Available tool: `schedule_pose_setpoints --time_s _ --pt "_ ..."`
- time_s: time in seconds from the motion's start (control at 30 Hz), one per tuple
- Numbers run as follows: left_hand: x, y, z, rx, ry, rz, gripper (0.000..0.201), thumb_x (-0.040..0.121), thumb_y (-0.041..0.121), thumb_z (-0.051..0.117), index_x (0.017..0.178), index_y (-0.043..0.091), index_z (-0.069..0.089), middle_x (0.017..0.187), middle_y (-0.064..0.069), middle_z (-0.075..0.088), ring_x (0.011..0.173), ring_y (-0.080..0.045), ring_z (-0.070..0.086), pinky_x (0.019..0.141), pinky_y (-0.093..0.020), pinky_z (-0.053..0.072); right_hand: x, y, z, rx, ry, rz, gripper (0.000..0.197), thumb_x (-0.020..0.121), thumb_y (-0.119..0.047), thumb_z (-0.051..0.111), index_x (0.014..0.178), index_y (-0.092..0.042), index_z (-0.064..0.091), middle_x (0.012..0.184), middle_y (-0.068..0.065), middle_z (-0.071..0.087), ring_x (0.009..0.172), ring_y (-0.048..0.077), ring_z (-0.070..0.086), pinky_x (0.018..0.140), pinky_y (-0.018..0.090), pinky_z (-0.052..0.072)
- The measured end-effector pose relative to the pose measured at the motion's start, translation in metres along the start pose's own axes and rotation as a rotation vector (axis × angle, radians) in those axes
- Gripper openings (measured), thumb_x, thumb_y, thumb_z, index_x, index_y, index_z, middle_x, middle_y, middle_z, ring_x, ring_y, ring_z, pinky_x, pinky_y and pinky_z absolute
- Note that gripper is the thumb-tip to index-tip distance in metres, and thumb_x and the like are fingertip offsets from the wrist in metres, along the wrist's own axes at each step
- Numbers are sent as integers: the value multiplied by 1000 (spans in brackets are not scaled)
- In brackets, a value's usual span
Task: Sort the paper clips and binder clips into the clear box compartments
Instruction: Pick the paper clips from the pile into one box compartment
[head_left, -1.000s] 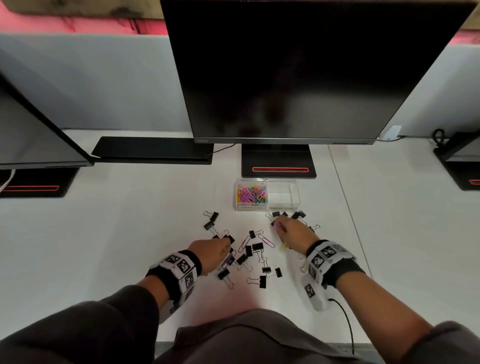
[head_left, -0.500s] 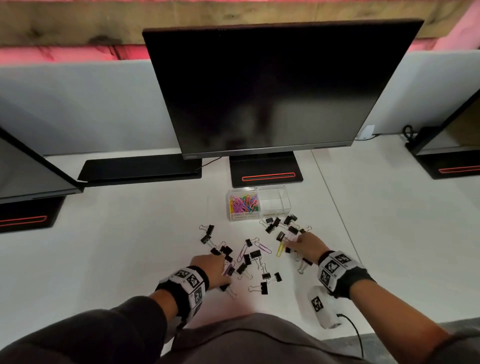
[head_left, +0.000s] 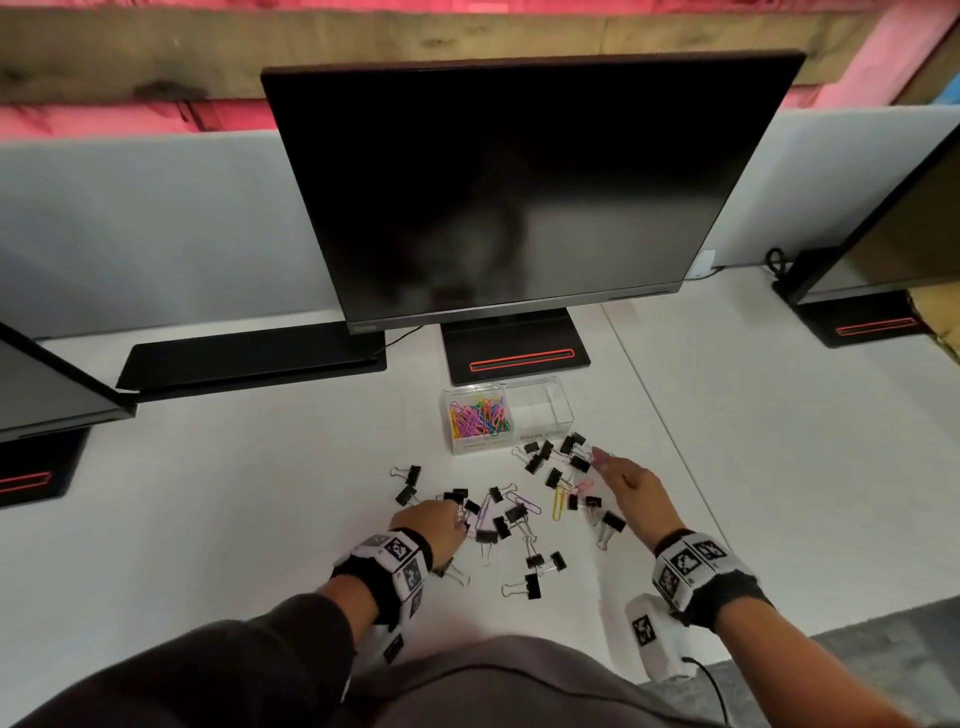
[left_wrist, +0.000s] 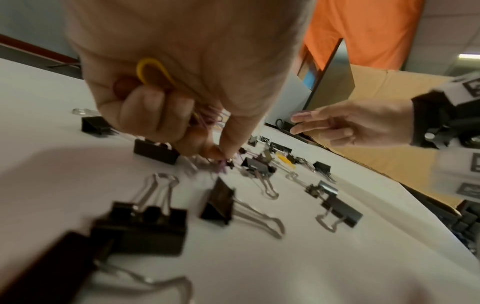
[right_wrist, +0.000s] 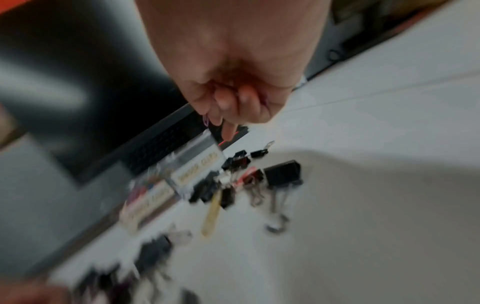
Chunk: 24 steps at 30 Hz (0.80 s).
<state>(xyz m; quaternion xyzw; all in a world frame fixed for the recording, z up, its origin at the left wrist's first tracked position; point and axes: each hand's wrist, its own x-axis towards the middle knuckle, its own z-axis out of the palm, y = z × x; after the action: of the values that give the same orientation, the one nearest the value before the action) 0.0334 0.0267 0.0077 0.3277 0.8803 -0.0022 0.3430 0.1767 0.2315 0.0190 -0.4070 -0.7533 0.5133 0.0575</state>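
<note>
Since the earlier frame, the right hand had been lifted from the scattered binder clips toward the clear box, fingers curled round a purple paper clip. The left hand was closed on gathered paper clips, pinching another on the tabletop. A loose clip might be dropped into the empty right compartment; paper clips filled the left one, near the tabletop's far edge.

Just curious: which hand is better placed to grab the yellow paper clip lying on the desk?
Probably the right hand: it hovers beside the yellow paper clip; the left hand is full, farther away.
</note>
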Motion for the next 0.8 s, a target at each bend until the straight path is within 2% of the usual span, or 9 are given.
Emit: schedule_pose_setpoints --time_s 0.07,0.17,0.23,0.3,0.4,0.53,0.63,0.7,0.8 --pt "2 -5 -7 -65 7 41 31 98 30 33 103 9 56 114 -11 63 107 -29 58 88 -34 45 2 -5 -3 139 51 7 34 96 -8 41 127 -6 56 115 6 62 57 -8 53 52 3 36" --pt "7 -11 -17 -146 67 129 33 98 28 36 66 20 40 75 2 54 85 -27 54 71 -33 39 7 -12 -10 347 92 48 33 94 -3 39 118 -4 61 100 5 69 29 1 27 36 8 23" --pt "10 -11 -23 -199 81 177 38 96 29 43 60 26 32 63 10 42 74 -19 47 64 -26 34 10 -14 -12 387 74 93 34 91 -3 37 110 -1 65 62 8 67 30 2 21 37 13 18" --pt "12 -12 -28 -272 71 213 35 92 30 53 61 24 38 61 12 44 65 -14 46 57 -24 33 11 -15 -11 434 46 113 37 87 -3 35 104 -2 68 72 25 68 32 4 20 36 14 16" --pt "14 -14 -32 -264 41 229 30 88 27 60 65 20 43 63 12 49 61 -8 47 57 -19 35 12 -11 -6 536 21 164 38 84 -2 32 94 -8 68 111 18 69 31 5 22 33 14 19" --pt "18 -21 -34 -295 60 167 29 87 24 59 65 29 42 70 7 54 77 -20 54 64 -25 39 11 -4 -1 576 -24 215 34 86 -3 32 99 -4 64 108 12 70 30 6 24 31 13 19" --pt "18 -30 -41 -443 51 132 18 89 15 54 98 29 51 87 -4 65 87 -25 61 77 -28 45 14 1 1 595 -31 234 36 86 -1 29 89 -6 64 95 10 73 29 7 24 30 12 18" --pt "20 -36 -45 -453 54 107 30 93 11 44 120 22 51 82 -1 61 74 -20 55 69 -26 42 15 1 2 636 -34 271 33 86 -2 26 77 -8 58 68 8 73 29 8 26 30 11 17" --pt "23 -42 -47 -445 83 38 26 96 13 38 107 15 61 80 1 54 74 -18 48 67 -24 34 18 -1 4 694 -90 365 29 87 -10 24 65 -12 44 37 -1 53 25 6 28 30 7 14"
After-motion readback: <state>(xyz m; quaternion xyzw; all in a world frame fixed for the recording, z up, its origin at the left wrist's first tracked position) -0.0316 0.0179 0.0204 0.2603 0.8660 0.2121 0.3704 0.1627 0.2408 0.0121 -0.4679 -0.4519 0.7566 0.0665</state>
